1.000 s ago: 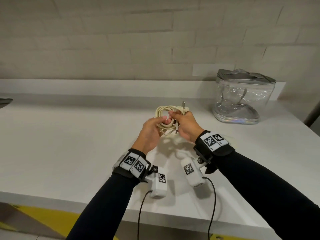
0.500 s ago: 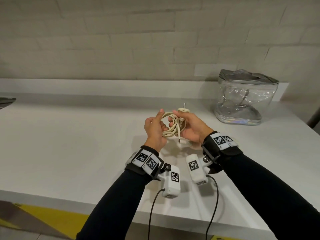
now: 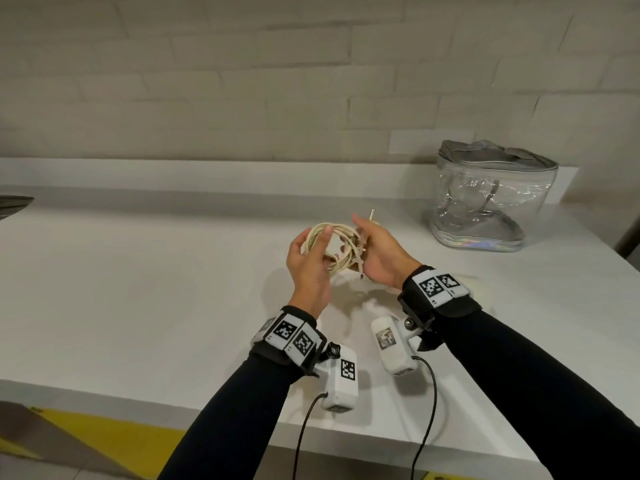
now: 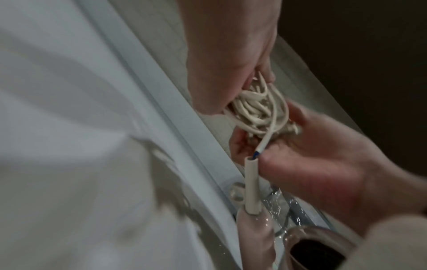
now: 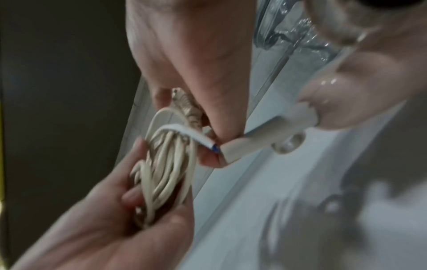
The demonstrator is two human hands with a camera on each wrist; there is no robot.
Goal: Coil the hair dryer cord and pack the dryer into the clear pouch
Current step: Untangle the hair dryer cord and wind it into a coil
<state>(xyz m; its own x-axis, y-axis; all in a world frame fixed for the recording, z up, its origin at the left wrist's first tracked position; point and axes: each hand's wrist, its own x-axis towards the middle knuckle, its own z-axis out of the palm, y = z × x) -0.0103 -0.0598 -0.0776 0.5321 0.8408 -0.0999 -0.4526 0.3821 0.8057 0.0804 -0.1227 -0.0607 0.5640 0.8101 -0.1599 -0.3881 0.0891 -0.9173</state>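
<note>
A cream cord (image 3: pixel 332 244) is wound into a loose coil held above the white counter (image 3: pixel 138 289). My left hand (image 3: pixel 318 244) grips the coil's left side, thumb across the loops. My right hand (image 3: pixel 363 237) grips the right side together with the plug (image 3: pixel 372 216), whose pin points up. In the right wrist view the coil (image 5: pixel 166 164) runs into a cream sleeve (image 5: pixel 254 140) on the glossy pale dryer (image 5: pixel 346 87). The left wrist view shows the same sleeve (image 4: pixel 251 186) below the coil (image 4: pixel 254 109). The clear pouch (image 3: pixel 485 202) stands at the back right, apart from both hands.
A low ledge and a brick wall (image 3: pixel 311 81) close the back of the counter. A dark object (image 3: pixel 14 206) pokes in at the far left edge. The counter's front edge (image 3: pixel 173 403) lies close under my forearms.
My left hand has shifted from pinching the strands to wrapping the coil's left rim. The loops now stand wider, and the right hand keeps its hold on plug and coil.
</note>
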